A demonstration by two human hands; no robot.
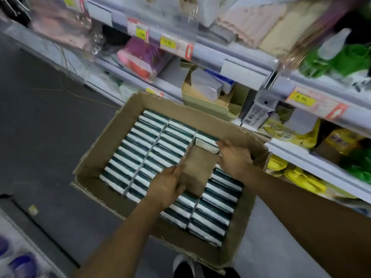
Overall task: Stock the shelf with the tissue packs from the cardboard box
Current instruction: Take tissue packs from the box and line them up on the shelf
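Observation:
An open cardboard box point(128, 109) stands on the floor in front of the shelf point(249, 57). It is packed with three columns of teal-and-white tissue packs point(148, 149) standing on edge. Over the right-hand column lies a flat brown cardboard piece point(197, 167), raised above the packs. My left hand point(166, 185) grips its near left edge. My right hand point(234, 157) holds its right edge, with the thumb by a slightly raised tissue pack point(206, 146) at its far end. What lies under the brown piece is hidden.
The shelves carry a beige bin point(212, 109) holding small boxes, pink packets point(140, 57), yellow bags point(305, 181) and green items point(341, 61). Price tags line the shelf edges. Dark floor point(40, 117) lies to the left of the box. My shoe point(182, 263) is at the box's near side.

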